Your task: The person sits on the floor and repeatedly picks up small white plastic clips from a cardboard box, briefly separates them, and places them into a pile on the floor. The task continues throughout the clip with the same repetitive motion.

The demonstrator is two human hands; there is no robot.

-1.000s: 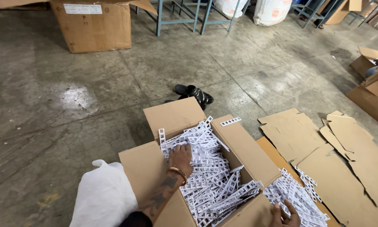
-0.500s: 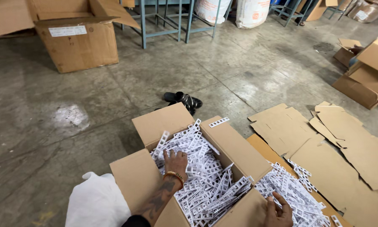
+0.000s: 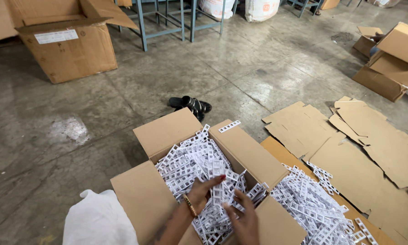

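Note:
An open cardboard box [image 3: 172, 131] on the floor is full of white plastic ladder-shaped strips [image 3: 188, 161]. My left hand [image 3: 203, 193], with a gold bangle at the wrist, rests on the strips inside the box, fingers curled around some of them. My right hand [image 3: 244, 218] is over the box's near right corner, fingers touching the same clump of strips. A second heap of white strips [image 3: 310, 204] lies on flattened cardboard to the right of the box. One loose strip [image 3: 229, 126] sits on the box's right flap.
A pair of black sandals [image 3: 191, 104] lies beyond the box. Flattened cardboard sheets [image 3: 372, 140] spread at right. A white sack [image 3: 97, 220] sits at lower left. Open cartons stand at far left [image 3: 70, 47] and far right [image 3: 394, 63]; blue metal frame legs [image 3: 167, 22] stand behind.
My right hand has moved from the heap of strips on the right over into the box, beside my left hand. The view has tilted a little.

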